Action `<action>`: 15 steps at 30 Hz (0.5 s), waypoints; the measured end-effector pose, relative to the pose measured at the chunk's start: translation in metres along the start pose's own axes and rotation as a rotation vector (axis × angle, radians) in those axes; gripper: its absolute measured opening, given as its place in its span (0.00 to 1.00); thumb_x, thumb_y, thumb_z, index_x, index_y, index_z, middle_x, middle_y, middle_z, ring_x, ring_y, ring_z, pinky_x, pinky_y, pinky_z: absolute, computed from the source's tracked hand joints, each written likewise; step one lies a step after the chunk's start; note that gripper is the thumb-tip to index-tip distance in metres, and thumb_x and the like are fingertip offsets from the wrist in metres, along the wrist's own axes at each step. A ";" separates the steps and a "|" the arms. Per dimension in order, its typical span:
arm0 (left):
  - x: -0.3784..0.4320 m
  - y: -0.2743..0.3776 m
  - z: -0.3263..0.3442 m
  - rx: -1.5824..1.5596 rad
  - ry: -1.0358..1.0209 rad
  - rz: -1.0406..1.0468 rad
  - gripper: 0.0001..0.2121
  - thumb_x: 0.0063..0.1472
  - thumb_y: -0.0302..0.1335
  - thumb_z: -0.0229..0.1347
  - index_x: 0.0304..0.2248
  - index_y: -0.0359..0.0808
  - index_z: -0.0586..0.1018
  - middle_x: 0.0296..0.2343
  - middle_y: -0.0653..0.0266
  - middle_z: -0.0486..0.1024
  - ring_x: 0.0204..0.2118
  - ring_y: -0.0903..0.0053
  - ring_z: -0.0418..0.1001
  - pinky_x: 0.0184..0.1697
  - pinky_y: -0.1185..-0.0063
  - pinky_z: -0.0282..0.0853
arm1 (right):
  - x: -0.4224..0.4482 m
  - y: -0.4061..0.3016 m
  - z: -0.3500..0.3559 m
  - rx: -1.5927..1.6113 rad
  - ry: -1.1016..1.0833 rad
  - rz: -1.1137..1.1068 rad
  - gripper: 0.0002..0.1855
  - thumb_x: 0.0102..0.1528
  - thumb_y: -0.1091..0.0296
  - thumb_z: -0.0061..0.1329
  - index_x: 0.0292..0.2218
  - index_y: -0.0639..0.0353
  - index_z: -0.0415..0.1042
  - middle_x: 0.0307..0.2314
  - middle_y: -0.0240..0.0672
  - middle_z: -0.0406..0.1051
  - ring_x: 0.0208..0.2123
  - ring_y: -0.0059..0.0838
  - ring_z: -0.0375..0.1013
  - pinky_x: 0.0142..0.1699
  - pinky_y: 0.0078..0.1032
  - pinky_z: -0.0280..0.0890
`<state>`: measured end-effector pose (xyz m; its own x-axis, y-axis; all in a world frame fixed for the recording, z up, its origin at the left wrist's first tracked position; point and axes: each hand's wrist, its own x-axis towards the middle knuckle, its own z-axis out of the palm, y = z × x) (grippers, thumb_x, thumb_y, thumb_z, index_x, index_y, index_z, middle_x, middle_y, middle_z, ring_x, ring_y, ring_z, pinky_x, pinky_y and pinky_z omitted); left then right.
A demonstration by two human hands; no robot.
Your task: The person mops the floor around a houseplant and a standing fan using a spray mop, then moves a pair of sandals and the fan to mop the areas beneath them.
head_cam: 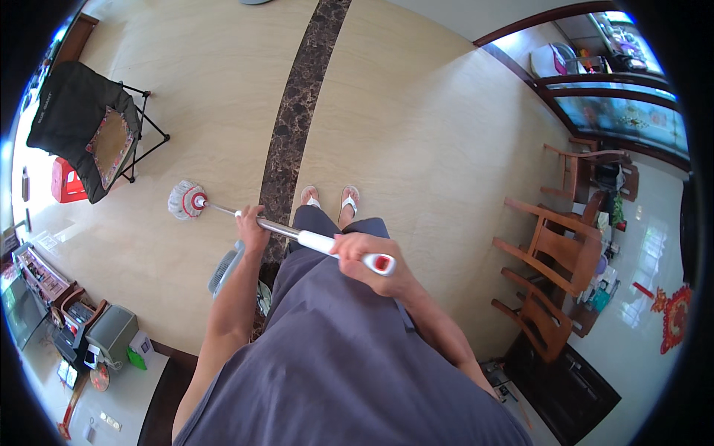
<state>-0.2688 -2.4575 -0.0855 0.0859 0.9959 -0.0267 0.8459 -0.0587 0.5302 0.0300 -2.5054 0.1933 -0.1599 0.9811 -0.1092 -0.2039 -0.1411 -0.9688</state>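
A string mop with a metal and white plastic handle [315, 241] runs slantwise across the front of my body. My right hand [369, 262] is closed around its white grip near the red-marked end. Further down, my left hand [252, 227] holds the metal pole. The white mop head [184, 199], with a red ring, lies on the beige tiled floor [223, 111] to the left of a dark marble strip [295, 100]. My feet in white sandals [350, 199] stand just right of that strip.
A black folding chair [78, 111] and a red plastic stool [67, 181] stand at the left. A fan [226, 270] is beside my left forearm. Wooden chairs [563, 245] line the right side, below a glass-panelled partition [625, 120]. A cabinet with electronics [111, 329] is at lower left.
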 end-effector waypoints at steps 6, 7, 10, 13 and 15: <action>0.044 0.131 0.042 -0.242 -0.171 0.270 0.10 0.37 0.20 0.60 0.25 0.40 0.80 0.28 0.64 0.75 0.36 0.63 0.71 0.38 0.67 0.62 | -0.055 -0.062 -0.057 -0.017 0.399 -0.082 0.07 0.51 0.80 0.51 0.23 0.62 0.67 0.25 0.37 0.71 0.35 0.35 0.73 0.51 0.42 0.63; 0.046 0.161 0.042 -0.273 -0.240 0.280 0.10 0.37 0.20 0.60 0.24 0.41 0.80 0.28 0.65 0.75 0.36 0.65 0.71 0.38 0.67 0.62 | -0.064 -0.084 -0.060 -0.098 0.436 -0.124 0.08 0.51 0.77 0.52 0.23 0.61 0.67 0.24 0.38 0.71 0.35 0.36 0.73 0.51 0.43 0.63; 0.069 0.228 0.052 -0.377 -0.280 0.421 0.11 0.38 0.20 0.60 0.26 0.42 0.80 0.28 0.66 0.75 0.37 0.66 0.71 0.39 0.67 0.62 | -0.075 -0.141 -0.040 -0.328 0.516 -0.208 0.09 0.50 0.72 0.55 0.23 0.59 0.67 0.21 0.36 0.71 0.32 0.37 0.74 0.52 0.45 0.62; 0.093 0.270 0.056 -0.463 -0.221 0.583 0.10 0.41 0.22 0.59 0.27 0.42 0.80 0.28 0.67 0.76 0.38 0.67 0.72 0.41 0.67 0.61 | -0.075 -0.160 0.001 -0.613 0.511 -0.237 0.10 0.50 0.67 0.56 0.23 0.57 0.68 0.19 0.33 0.71 0.30 0.38 0.75 0.53 0.47 0.61; 0.111 0.296 0.048 -0.541 -0.335 0.554 0.07 0.45 0.22 0.58 0.28 0.39 0.80 0.27 0.62 0.76 0.35 0.65 0.74 0.39 0.69 0.67 | -0.079 -0.170 0.009 -0.751 0.469 -0.246 0.10 0.50 0.65 0.56 0.24 0.56 0.68 0.19 0.31 0.72 0.29 0.39 0.75 0.54 0.48 0.60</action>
<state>0.0164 -2.3674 0.0283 0.6376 0.7552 0.1520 0.2741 -0.4068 0.8714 0.0687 -2.5602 0.3686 0.2468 0.9484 0.1993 0.5266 0.0414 -0.8491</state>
